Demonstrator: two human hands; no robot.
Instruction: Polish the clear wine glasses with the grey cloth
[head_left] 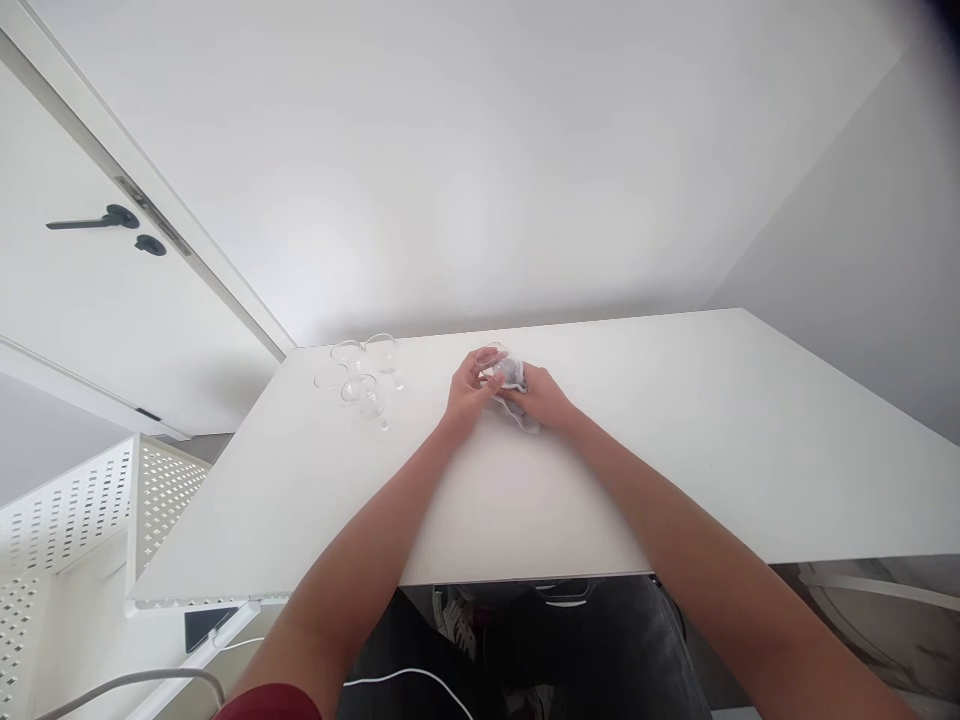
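Over the middle of the table, my left hand (pixel 466 392) is closed round a clear drinking glass (pixel 492 352), its round rim facing up. My right hand (pixel 546 396) grips a crumpled white and grey cloth (pixel 519 412) and presses it against the glass. A corner of the cloth hangs below my fingers. The lower part of the glass is hidden by the cloth and fingers. To the left of my hands stands a group of several clear glasses (pixel 358 386), close together near the table's back edge.
The white table (pixel 675 440) backs against a white wall (pixel 480 180). On the left are a door with a black handle (pixel 94 218) and a white perforated panel (pixel 166 490). A white cable (pixel 412 675) crosses my lap below the front edge.
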